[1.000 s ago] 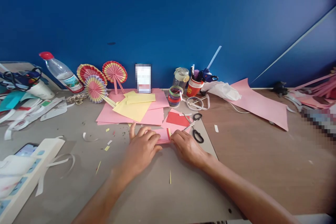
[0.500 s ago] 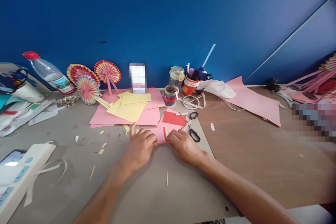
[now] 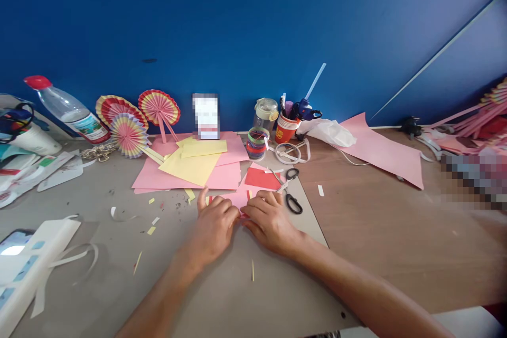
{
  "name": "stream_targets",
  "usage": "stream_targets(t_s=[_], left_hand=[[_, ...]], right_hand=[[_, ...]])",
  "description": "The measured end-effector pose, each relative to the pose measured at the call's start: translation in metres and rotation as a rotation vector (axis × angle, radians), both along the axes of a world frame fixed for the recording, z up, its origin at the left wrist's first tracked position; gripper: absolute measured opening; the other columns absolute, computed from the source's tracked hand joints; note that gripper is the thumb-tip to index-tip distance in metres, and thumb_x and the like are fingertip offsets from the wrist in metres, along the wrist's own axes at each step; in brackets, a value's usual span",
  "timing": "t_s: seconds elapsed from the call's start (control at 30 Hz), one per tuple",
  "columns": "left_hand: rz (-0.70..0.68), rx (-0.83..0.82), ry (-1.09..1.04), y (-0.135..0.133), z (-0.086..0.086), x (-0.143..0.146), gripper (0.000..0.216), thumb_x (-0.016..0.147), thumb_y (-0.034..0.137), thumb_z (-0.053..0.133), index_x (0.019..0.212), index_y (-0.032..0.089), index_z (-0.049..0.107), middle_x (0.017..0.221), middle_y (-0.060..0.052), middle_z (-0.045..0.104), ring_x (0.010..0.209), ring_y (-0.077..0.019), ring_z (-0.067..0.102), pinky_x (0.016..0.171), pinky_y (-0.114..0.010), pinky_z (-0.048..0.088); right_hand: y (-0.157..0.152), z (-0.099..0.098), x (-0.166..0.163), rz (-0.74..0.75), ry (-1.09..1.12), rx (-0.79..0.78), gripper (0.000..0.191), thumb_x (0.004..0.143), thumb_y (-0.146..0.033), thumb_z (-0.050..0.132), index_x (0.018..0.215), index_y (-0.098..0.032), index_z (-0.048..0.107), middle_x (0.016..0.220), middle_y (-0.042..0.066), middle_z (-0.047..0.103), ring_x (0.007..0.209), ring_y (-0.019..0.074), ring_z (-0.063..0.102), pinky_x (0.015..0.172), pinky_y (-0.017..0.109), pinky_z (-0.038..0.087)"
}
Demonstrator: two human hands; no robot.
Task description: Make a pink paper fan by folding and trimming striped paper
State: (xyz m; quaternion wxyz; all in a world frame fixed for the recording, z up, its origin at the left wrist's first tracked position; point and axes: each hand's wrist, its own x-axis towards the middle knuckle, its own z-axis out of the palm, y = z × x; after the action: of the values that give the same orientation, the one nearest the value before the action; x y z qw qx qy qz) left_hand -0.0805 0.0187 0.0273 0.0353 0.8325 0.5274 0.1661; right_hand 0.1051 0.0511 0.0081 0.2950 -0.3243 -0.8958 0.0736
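Observation:
A pink paper piece with red and yellow edge strips lies on the grey board, partly hidden under my fingers. My left hand has its fingers curled and pressed on the paper's near left part, the index finger pointing away. Close beside it, my right hand is bent over the right part, its fingertips pinching the near edge. Just beyond are a red paper rectangle and scissors with black handles, blades spread. Pleated paper fans stand at the back left.
Yellow sheets lie on pink sheets at the back. A phone leans on the blue wall. Behind the scissors stand a thread jar and a red cup of tools. A white box lies at left.
My right hand has shifted left along the paper's near edge, closer to my left hand. Less of the pink paper shows between them. The camera view has moved slightly.

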Motion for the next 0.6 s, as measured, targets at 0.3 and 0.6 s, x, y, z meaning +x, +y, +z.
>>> stream_targets(t_s=[0.3,0.6], left_hand=[[-0.017,-0.003,-0.002,-0.002,-0.0027,0.0061,0.027,0.086,0.006,0.041,0.068,0.02,0.055,0.069,0.002,0.057,0.077,-0.0161,0.053,0.11,-0.056,0.015],[-0.025,-0.016,-0.023,-0.0021,-0.0001,-0.0014,0.022,0.092,0.018,0.045,0.076,0.022,0.059,0.074,0.002,0.062,0.083,-0.0176,0.055,0.111,-0.058,0.01]], right_hand=[[0.0017,-0.002,-0.0009,0.015,-0.017,-0.035,0.019,0.09,-0.015,0.047,0.073,-0.018,0.056,0.071,0.003,0.058,0.084,0.0186,0.045,0.074,0.035,0.025],[0.0008,-0.0057,0.0008,-0.01,0.012,-0.016,0.02,0.089,-0.012,0.043,0.072,-0.017,0.053,0.072,0.004,0.056,0.079,0.0183,0.042,0.071,0.034,0.024]])
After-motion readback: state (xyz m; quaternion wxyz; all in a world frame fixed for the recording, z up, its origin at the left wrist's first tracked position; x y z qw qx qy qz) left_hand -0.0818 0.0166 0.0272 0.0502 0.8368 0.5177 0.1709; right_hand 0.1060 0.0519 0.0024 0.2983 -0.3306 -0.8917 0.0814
